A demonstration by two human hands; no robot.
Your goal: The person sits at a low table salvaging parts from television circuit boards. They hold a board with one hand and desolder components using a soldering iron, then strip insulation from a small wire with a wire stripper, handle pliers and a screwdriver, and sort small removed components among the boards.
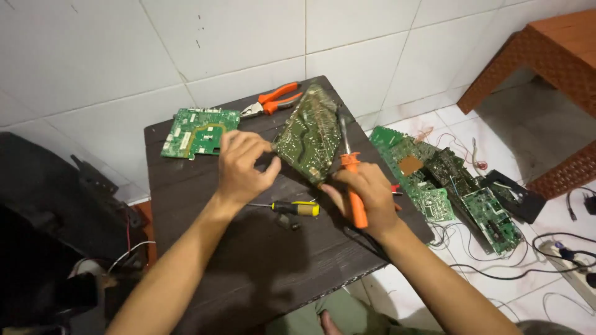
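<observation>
**Circuit board held tilted under a soldering iron**

At the far left, a dark bag or case (56,205) sits on the floor against the white tiled wall, with a red and a white wire trailing near its lower edge. Next to it stands the dark wood-grain tabletop (248,267). On its back left part lies a green circuit board (198,131), flat and component side up. Just right of that board, at the rear edge, lie orange-handled pliers (273,100), their jaws pointing left.

The left hand (241,167) comes in from below and pinches the left edge of a second, darker circuit board (308,133) between thumb and fingers, holding it tilted with its solder side toward the camera. Below the two hands, a screwdriver with a yellow and black handle (292,208) rests on the tabletop, with a small dark part just beneath it.

The right hand (366,195) is closed around the orange handle of a soldering iron (351,180), gripping it like a pen; the metal shaft runs up along the right side of the held board, its tip near the upper edge. A black cord leaves the handle toward the lower right.

To the right, on the white floor, lies a heap of green circuit boards (447,192) with loose wires, a black flat part (515,195) beside them, then cables and a power strip (574,273). A brown woven stool (546,56) stands in the upper right corner.
</observation>
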